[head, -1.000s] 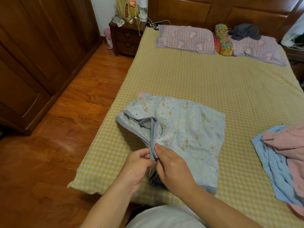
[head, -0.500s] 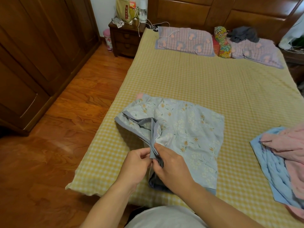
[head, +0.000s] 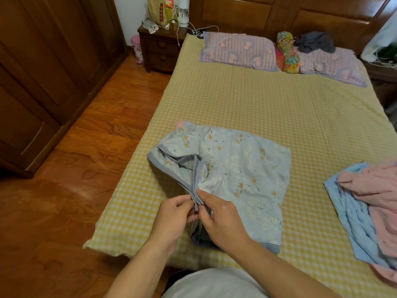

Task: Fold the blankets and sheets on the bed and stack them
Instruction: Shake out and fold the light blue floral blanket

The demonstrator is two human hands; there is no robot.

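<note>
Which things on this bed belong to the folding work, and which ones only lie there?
For the folding:
- light blue floral sheet, its grey border pinched by left hand and right hand
- crumpled pink blanket
- light blue towel-like blanket under it

Only lying there:
- two purple checked pillows
- colourful patterned bolster
- dark grey garment
- wooden nightstand

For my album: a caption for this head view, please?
Both hands pinch the gathered grey-trimmed edges of a pale blue floral sheet on the yellow checked bed.

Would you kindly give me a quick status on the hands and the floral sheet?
Left hand and right hand both pinch gathered corners. Floral sheet part-folded on bed. Nothing in the way.
</note>
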